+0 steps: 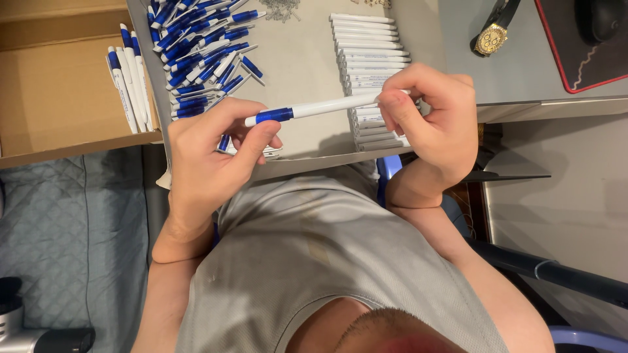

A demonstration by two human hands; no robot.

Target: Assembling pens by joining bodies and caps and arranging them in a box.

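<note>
Nearest the camera, a grey shirt [314, 255] fills the lower frame, and just above it both hands meet over the tabletop edge. The left hand [209, 153] pinches the blue grip end of a white pen [314, 108] between thumb and fingers; the right hand [435, 121] is closed around the white barrel's far end. So both hands are gripping this 1 pen, held level in the air just above the tabletop [301, 65], touching nothing else.

How will it handle? It looks light and stiff, a thin plastic tube, smooth on the white barrel and likely a bit slippery there. The blue section looks like the surer hold, and a fingertip pinch at each end, as here, seems enough. Hard squeezing or bending could probably crack it.

Beyond the hands, a neat row of white barrels [369, 46] lies side by side under the right hand. To the left sits a loose heap of blue-and-white pens [199, 52], and further left a cardboard box [59, 78] with a few finished pens [131, 72] in it. Small metal springs [281, 10] scatter at the top edge.

Far right: a gold wristwatch [492, 36] and a red-edged dark mat [582, 46]. Down left, quilted blue-grey fabric [59, 235] covers the floor side.
</note>
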